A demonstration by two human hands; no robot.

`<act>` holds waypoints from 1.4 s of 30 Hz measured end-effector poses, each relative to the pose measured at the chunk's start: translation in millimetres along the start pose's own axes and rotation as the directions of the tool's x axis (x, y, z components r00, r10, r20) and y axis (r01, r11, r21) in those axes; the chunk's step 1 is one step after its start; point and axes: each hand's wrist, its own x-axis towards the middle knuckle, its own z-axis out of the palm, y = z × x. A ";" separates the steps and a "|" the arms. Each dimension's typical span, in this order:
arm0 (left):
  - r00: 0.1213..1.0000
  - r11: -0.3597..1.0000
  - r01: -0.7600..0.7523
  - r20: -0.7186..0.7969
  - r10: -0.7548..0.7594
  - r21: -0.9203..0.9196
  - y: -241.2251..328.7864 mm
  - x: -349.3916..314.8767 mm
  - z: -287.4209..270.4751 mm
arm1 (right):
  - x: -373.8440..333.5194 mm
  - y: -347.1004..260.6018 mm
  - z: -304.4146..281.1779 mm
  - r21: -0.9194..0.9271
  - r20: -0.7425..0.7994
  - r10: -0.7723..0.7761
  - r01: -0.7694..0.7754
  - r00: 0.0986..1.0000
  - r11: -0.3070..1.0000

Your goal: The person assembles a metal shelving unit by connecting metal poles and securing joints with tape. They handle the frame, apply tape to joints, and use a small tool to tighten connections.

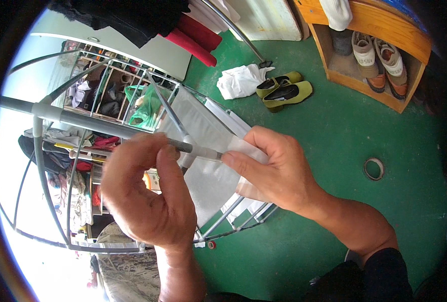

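A grey metal tube of a rack frame runs across in front of me, with white plastic connectors on it. My left hand is closed on the tube, thumb and fingers curled round it near its right end. Just beyond that grip is a white plastic connector, where tubes meet. My right hand is closed too, its thumb and fingers pinching the short tube end that sticks out of the connector. White fabric stretches over the frame behind both hands and passes by the right fingers.
Olive shoes and a crumpled white cloth lie on the green floor. A tape roll lies to the right. At the far right stands a wooden cabinet with shoes inside. A green bag and clothes fill shelves behind the frame.
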 end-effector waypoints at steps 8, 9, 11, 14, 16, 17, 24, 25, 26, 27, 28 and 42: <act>0.998 0.994 0.001 -0.070 0.006 0.111 -2.2 3.7 -2.6 | -0.4 3.0 -3.6 -0.047 -0.004 -0.018 0.017 1.000 0.999; 0.996 0.995 0.041 -0.077 -0.033 0.096 -0.4 2.8 -1.4 | -0.8 4.6 -5.6 -0.070 -0.004 -0.036 0.036 0.999 0.997; 0.990 0.990 0.122 -0.086 -0.115 0.071 4.6 -0.2 0.2 | -2.1 7.9 -8.6 -0.113 0.002 -0.069 0.069 0.998 0.991; 0.986 0.976 -0.103 -0.108 0.125 0.192 3.5 -9.8 -12.9 | -6.0 10.0 -8.5 -0.056 0.029 -0.039 0.040 0.999 0.998; 0.994 0.994 -0.086 -0.055 0.089 0.062 14.5 -33.4 -15.1 | -9.5 12.3 -10.7 -0.012 -0.001 -0.033 0.033 0.999 0.999; 0.999 0.999 -0.022 0.047 0.020 0.036 19.4 -46.4 -15.5 | -11.2 14.3 -11.6 0.011 -0.016 -0.027 0.027 1.000 1.000; 0.727 0.636 0.676 0.194 -0.659 -0.372 25.4 -103.8 34.6 | -25.2 36.4 -51.3 0.013 0.028 -0.128 0.127 0.991 0.992; 0.687 0.578 0.705 0.196 -0.699 -0.410 26.2 -101.5 39.1 | -26.5 39.0 -60.1 0.002 0.026 -0.184 0.184 0.983 0.983; 0.645 0.520 0.730 0.196 -0.739 -0.443 27.5 -98.4 41.8 | -30.6 43.1 -70.9 -0.008 0.031 -0.241 0.242 0.970 0.970; 0.657 0.528 0.715 0.182 -0.732 -0.458 24.5 -98.0 44.6 | -38.3 44.6 -84.1 -0.077 -0.011 -0.235 0.233 0.972 0.969; 0.658 0.525 0.710 0.176 -0.732 -0.468 20.8 -101.4 43.4 | -49.9 44.6 -95.7 -0.148 -0.056 -0.217 0.207 0.975 0.967; 0.588 0.409 0.750 0.242 -0.772 -0.519 17.8 -99.5 43.9 | -320.3 97.8 -279.8 -0.714 -0.684 0.429 -0.422 0.590 -0.559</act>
